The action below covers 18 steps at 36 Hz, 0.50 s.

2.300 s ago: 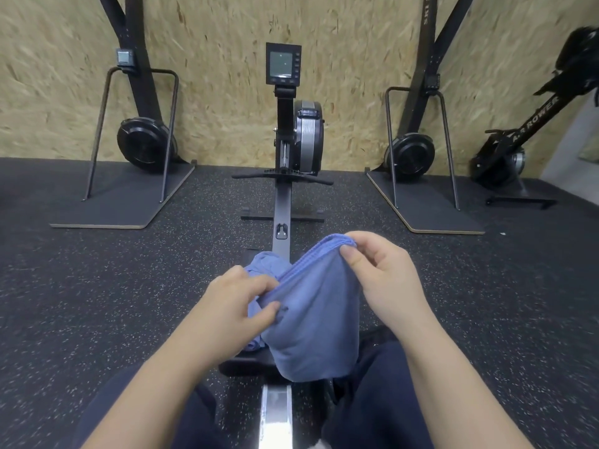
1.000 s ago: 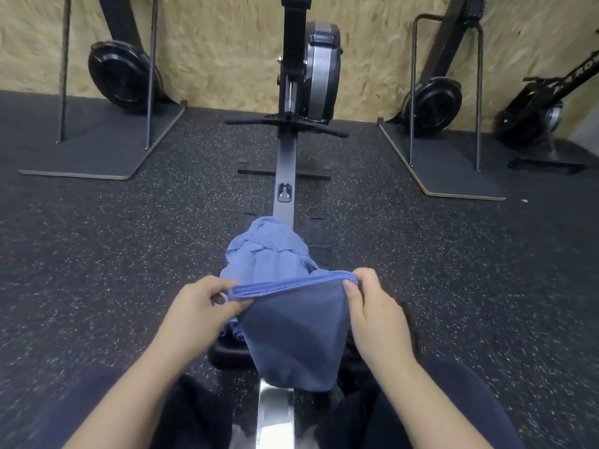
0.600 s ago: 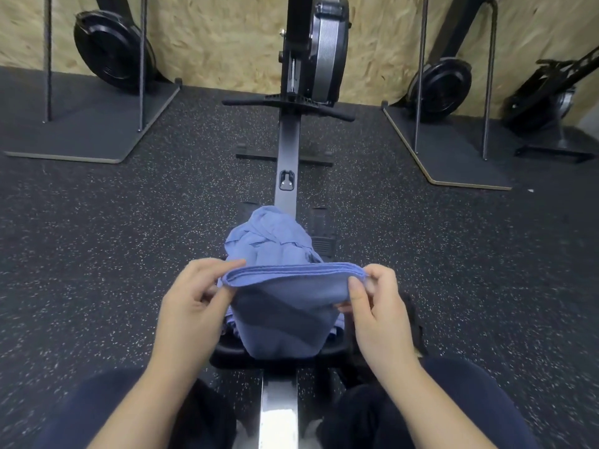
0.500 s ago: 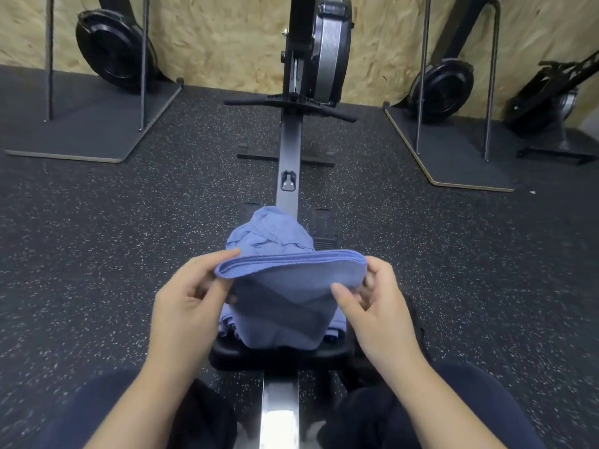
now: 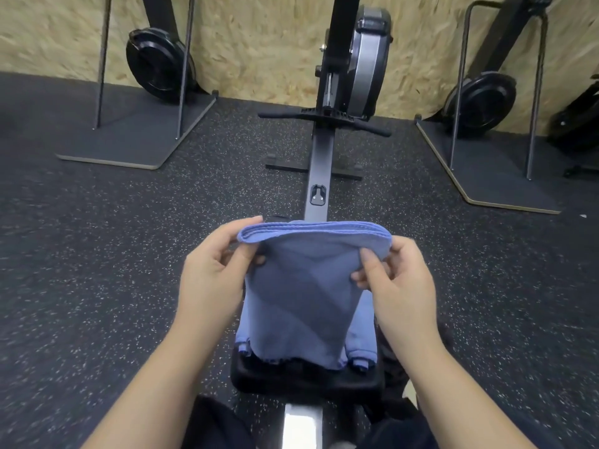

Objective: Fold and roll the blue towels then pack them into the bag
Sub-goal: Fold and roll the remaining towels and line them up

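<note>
Centre of the frame: a blue towel [image 5: 301,296] hangs doubled over, its folded top edge stretched level between two hands, its lower hem draping onto the black rowing-machine seat [image 5: 308,377] just below. The left hand [image 5: 214,273] pinches the left end of that top edge, thumb on the near face, fingers curled behind the cloth, forearm coming up from the lower left. The right hand [image 5: 398,280] pinches the right end, thumb pressed on the near face, fingers wrapped behind, forearm rising from the lower right. The fabric is a muted blue with a stitched border along the top fold; darker diagonal shading shows layers beneath, and lighter blue cloth peeks out at both lower sides.

Beyond the towel the rower's rail [image 5: 319,176] runs up the middle to the flywheel housing [image 5: 366,59] at top centre, handle bar across in front. Dark speckled rubber floor [image 5: 97,254] all round. Flat machine bases sit upper left [image 5: 136,137] and upper right [image 5: 492,170], against a chipboard wall [image 5: 259,37]. Dark trouser legs fill the bottom edge.
</note>
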Available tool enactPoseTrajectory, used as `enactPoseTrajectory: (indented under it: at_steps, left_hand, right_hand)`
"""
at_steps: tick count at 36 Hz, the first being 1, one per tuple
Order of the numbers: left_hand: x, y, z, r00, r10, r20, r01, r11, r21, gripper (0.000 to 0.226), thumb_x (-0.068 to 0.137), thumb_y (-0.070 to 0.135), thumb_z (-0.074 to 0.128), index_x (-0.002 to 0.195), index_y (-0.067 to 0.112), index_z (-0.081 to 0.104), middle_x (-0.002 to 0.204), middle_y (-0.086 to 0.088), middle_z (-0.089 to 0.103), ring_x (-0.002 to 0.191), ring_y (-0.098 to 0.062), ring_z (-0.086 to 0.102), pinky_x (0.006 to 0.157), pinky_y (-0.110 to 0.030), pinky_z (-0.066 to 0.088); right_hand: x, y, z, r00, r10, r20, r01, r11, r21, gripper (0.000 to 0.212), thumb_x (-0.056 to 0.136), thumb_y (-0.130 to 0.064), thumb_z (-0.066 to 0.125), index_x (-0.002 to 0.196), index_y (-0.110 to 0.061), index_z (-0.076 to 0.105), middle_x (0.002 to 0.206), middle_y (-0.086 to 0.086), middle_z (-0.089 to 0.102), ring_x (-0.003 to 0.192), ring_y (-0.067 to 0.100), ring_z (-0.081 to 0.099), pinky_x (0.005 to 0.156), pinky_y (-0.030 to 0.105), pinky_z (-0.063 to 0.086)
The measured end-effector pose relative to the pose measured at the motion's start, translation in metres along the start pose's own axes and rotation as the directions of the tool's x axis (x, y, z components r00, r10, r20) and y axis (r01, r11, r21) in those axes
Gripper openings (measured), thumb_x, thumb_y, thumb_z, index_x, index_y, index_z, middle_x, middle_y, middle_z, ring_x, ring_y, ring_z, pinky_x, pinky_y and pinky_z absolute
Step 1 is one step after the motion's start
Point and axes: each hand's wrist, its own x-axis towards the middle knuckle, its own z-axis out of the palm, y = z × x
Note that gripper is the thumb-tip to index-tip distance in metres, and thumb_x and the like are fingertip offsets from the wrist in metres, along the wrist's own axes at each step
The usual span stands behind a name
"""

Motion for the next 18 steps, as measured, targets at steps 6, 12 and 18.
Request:
enactPoseTrajectory:
  at_steps: [6, 12, 18]
  left_hand:
    - [0.024, -0.020, 0.007, 0.996, -0.086, 0.027, 0.087, 0.996, -0.021, 0.029, 0.093, 0.010, 0.059, 0.095, 0.037, 0.069, 0.086, 0.010, 0.073, 0.072, -0.019, 0.071, 0.082, -0.047, 0.057]
    - [0.050, -0.042, 0.018, 0.993, -0.115, 0.015, 0.115, 0.993, -0.013, 0.024, 0.094, 0.015, 0.060, 0.096, 0.037, 0.069, 0.085, 0.009, 0.071, 0.074, -0.017, 0.071, 0.082, -0.044, 0.057]
    - [0.081, -0.065, 0.033, 0.992, -0.121, 0.037, 0.121, 0.993, 0.010, 0.023, 0.095, 0.016, 0.059, 0.094, 0.037, 0.069, 0.090, 0.008, 0.070, 0.073, -0.016, 0.071, 0.081, -0.041, 0.057]
  right_hand:
    - [0.026, 0.017, 0.017, 0.998, 0.062, 0.018, -0.061, 0.997, -0.055, 0.010, 0.093, -0.017, 0.058, 0.091, -0.026, 0.054, 0.077, 0.004, 0.068, 0.062, 0.005, 0.066, 0.076, 0.044, 0.056]
    - [0.056, 0.038, 0.032, 0.997, 0.079, 0.022, -0.077, 0.993, -0.090, 0.004, 0.094, -0.020, 0.057, 0.094, -0.022, 0.053, 0.082, 0.006, 0.068, 0.065, 0.006, 0.067, 0.077, 0.043, 0.055]
    - [0.089, 0.064, 0.043, 0.994, 0.102, 0.030, -0.098, 0.988, -0.116, 0.006, 0.095, -0.023, 0.055, 0.097, -0.018, 0.053, 0.092, 0.010, 0.066, 0.070, 0.009, 0.069, 0.080, 0.044, 0.054]
